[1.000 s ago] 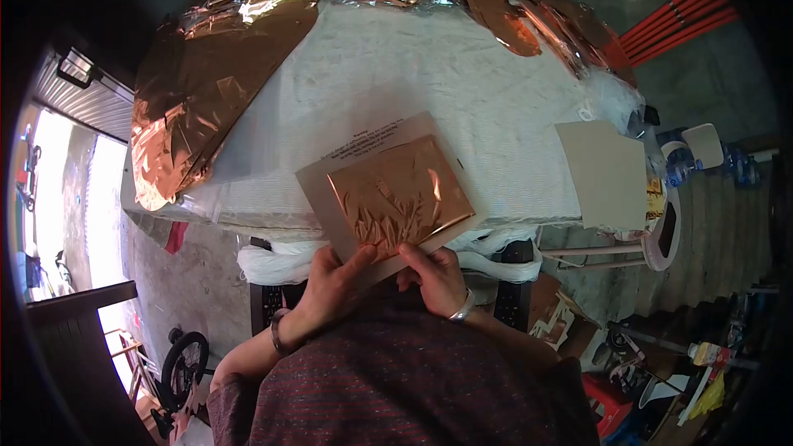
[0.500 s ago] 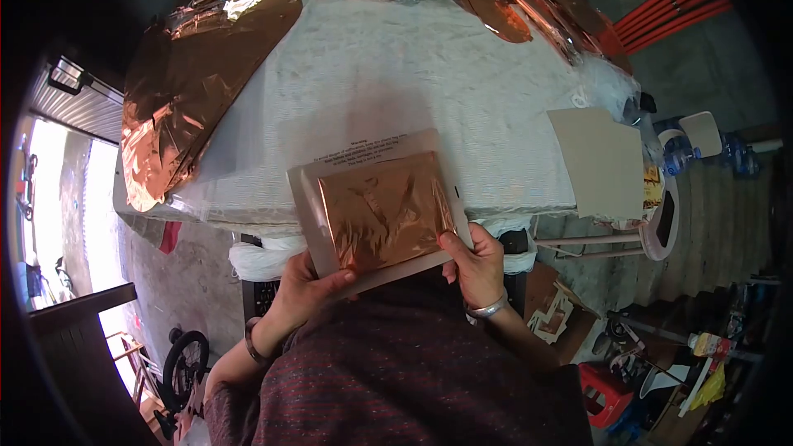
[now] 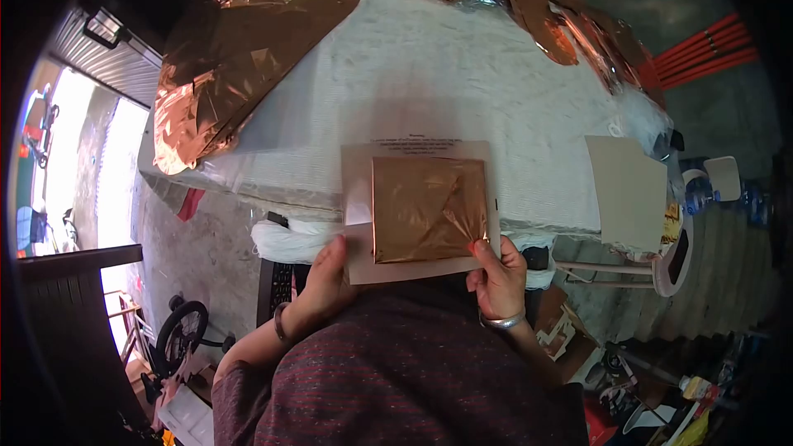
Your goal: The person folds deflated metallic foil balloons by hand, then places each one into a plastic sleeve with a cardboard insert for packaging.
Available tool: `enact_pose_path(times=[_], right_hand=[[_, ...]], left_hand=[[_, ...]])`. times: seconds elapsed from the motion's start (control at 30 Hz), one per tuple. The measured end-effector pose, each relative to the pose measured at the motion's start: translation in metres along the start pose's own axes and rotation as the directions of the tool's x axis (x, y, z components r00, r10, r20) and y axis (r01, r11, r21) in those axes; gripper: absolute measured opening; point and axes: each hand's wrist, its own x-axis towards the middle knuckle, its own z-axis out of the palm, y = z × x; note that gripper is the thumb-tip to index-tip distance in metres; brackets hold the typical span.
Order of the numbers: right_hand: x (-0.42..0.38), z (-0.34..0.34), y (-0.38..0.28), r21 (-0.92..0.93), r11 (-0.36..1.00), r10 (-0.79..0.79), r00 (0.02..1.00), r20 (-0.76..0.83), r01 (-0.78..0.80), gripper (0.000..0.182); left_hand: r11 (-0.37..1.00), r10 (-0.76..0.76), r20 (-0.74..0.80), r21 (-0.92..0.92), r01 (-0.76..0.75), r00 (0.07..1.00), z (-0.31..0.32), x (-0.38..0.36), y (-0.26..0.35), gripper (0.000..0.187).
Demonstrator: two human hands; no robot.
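In front of my body is a frosted plastic bag (image 3: 359, 271) with printed warning text along its top. Inside it lies a flat, folded copper-coloured foil sheet (image 3: 421, 215), creased toward its lower right corner. My left hand (image 3: 329, 271) grips the bag's lower left edge, thumb along the edge and fingers mostly hidden. At the lower right corner, my right hand (image 3: 498, 275) pinches the bag and the foil's corner between thumb and fingers.
A table with a white covering (image 3: 413, 58) stands ahead. Large copper foil sheets (image 3: 256, 58) hang over its far and left edges. A beige card (image 3: 628, 186) lies at the right, near a pale chair (image 3: 669, 268). White wrapped bundles (image 3: 301, 241) sit below the table edge.
The bag has turned from tilted to nearly level and shifted right in view. My left thumb has moved off the foil's lower corner to the bag's left edge; my right hand still pinches.
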Motion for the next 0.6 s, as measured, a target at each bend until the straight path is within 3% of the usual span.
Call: enact_pose_path(times=[0.03, 0.07, 0.1, 0.17, 0.2, 0.27, 0.3, 0.37, 0.53, 0.6], right_hand=[[0.0, 0.0, 0.0, -0.003, 1.0, 0.0, 1.0, 0.005, 0.0, 0.007], [0.001, 0.001, -0.001, -0.012, 1.0, -0.009, 1.0, -0.006, 0.009, 0.007], [0.002, 0.001, -0.002, -0.021, 1.0, -0.019, 1.0, -0.018, 0.019, 0.007], [0.002, 0.003, -0.001, -0.014, 1.0, -0.029, 1.0, -0.011, 0.028, 0.007], [0.003, 0.005, 0.0, -0.003, 0.999, -0.034, 0.999, -0.003, 0.034, 0.007], [0.004, 0.01, 0.002, 0.003, 0.999, -0.044, 0.999, 0.005, 0.044, 0.007], [0.003, 0.012, 0.002, 0.008, 0.999, -0.054, 0.999, 0.008, 0.054, 0.007], [0.004, 0.015, 0.0, 0.007, 0.997, -0.071, 0.997, 0.013, 0.071, 0.007], [0.004, 0.018, -0.005, -0.007, 0.997, -0.081, 0.997, -0.009, 0.081, 0.008], [0.003, 0.019, -0.004, -0.017, 0.996, -0.087, 0.996, 0.004, 0.087, 0.008]], left_hand=[[0.97, 0.021, 0.107, -0.245, 0.006, 0.994, 0.005, 0.004, 0.003, 0.058], [0.92, -0.056, 0.081, -0.383, 0.083, 0.995, 0.013, 0.006, 0.01, 0.065], [0.92, -0.053, 0.085, -0.384, 0.082, 0.995, 0.008, 0.006, 0.008, 0.065], [0.983, -0.158, 0.148, -0.07, 0.169, 0.976, -0.007, 0.006, -0.001, 0.054], [0.983, -0.156, 0.149, -0.07, 0.167, 0.977, -0.002, 0.007, 0.001, 0.054], [0.97, -0.229, 0.423, 0.174, 0.169, 0.877, 0.012, 0.009, 0.007, 0.04], [0.97, -0.227, 0.424, 0.173, 0.168, 0.877, 0.019, 0.01, 0.011, 0.04], [0.912, -0.303, 0.481, 0.397, 0.104, 0.822, 0.033, 0.016, 0.017, 0.035], [0.894, -0.246, 0.42, 0.446, 0.037, 0.874, 0.036, 0.021, -0.001, 0.031], [0.861, -0.179, 0.419, 0.505, -0.064, 0.89, 0.037, 0.023, -0.002, 0.029]])
